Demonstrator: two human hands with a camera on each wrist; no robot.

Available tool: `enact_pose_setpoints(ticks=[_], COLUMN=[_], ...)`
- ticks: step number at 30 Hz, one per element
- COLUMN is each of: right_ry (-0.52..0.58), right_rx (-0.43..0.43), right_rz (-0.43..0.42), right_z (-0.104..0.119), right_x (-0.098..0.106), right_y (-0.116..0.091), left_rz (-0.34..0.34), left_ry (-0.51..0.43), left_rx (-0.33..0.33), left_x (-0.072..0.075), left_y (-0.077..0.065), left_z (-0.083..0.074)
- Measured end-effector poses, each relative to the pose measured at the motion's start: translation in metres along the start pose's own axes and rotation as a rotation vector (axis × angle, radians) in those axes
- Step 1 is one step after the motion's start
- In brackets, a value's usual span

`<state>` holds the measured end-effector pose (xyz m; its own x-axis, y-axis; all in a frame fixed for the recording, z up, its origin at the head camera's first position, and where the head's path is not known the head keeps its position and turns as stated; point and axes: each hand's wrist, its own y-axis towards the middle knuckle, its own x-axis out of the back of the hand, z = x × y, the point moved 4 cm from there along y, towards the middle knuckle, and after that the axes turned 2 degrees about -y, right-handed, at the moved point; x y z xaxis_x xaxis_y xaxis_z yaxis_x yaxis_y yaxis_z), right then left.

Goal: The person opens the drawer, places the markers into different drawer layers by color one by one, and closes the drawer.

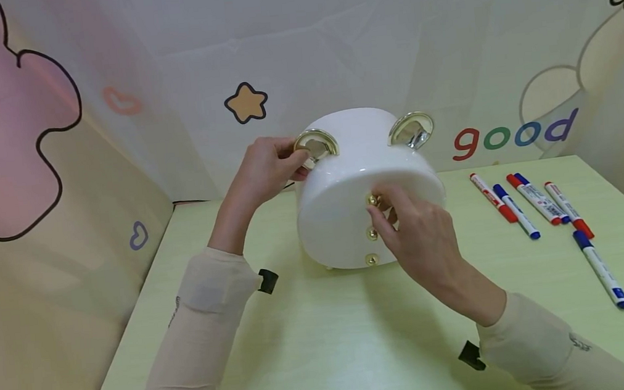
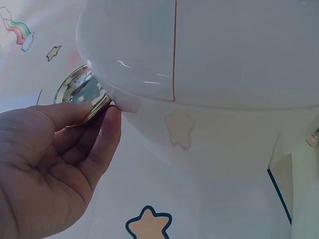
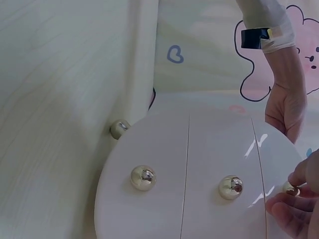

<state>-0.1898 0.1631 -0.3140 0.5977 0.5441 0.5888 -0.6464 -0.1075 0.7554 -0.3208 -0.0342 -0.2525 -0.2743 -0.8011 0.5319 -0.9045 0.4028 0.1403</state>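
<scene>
A glossy white rounded drawer box (image 1: 333, 221) stands on the table with its knobbed front towards me. My left hand (image 1: 265, 171) pinches the gold ear (image 2: 82, 94) at its upper left between thumb and fingers. The other gold ear (image 1: 411, 130) is untouched. My right hand (image 1: 427, 234) pinches the top gold knob (image 3: 290, 189) with thumb and fingertips. Below it are the middle knob (image 3: 231, 187) and the bottom knob (image 3: 143, 178). Thin seams divide the front into drawers, which look pushed in. A gold ball foot (image 3: 119, 129) shows under the box.
Several red and blue markers lie at the right of the pale green table (image 1: 326, 355), the nearest a blue marker (image 1: 601, 270). A printed curtain (image 1: 184, 76) hangs close behind the box. Black straps stick out at both sleeves.
</scene>
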Motion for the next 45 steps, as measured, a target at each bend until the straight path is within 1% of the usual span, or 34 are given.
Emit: enact_pose_setpoints(ticks=[4,11,15,18,23,28,32,36,39,45], right_ry=[0.01,0.031,0.03,0.025,0.006,-0.049,-0.097,-0.115,-0.124,-0.13], right_rx=[0.0,-0.018,0.002,0.017,0.017,0.038,0.054,0.073,0.082,0.075], right_rz=[-0.013,-0.041,-0.049,-0.045,-0.026,0.022,0.044,0.046,0.037,0.027], right_z=[0.0,-0.003,-0.006,-0.01,-0.018,-0.022,-0.022,-0.021,-0.02,-0.017], right_x=[-0.001,-0.004,-0.006,-0.009,-0.014,-0.02,-0.024,-0.028,-0.031,-0.035], right_y=[0.0,-0.002,-0.004,-0.007,-0.014,-0.026,-0.032,-0.035,-0.037,-0.037], left_rz=[-0.021,-0.034,-0.034,-0.033,-0.022,-0.003,0.0,0.001,0.005,0.001], left_ry=[0.008,0.007,0.007,0.016,0.027,0.039,0.043,0.034,0.03,0.049], left_rx=[-0.017,-0.044,-0.051,-0.042,-0.027,-0.003,0.02,0.031,0.027,0.035], left_x=[0.001,0.002,0.002,0.001,-0.002,-0.003,-0.003,-0.004,-0.006,-0.005], left_y=[0.0,-0.001,-0.001,-0.002,-0.001,0.001,0.0,-0.001,-0.001,-0.001], left_z=[0.0,-0.001,-0.001,-0.001,0.0,0.0,0.0,-0.001,-0.002,-0.002])
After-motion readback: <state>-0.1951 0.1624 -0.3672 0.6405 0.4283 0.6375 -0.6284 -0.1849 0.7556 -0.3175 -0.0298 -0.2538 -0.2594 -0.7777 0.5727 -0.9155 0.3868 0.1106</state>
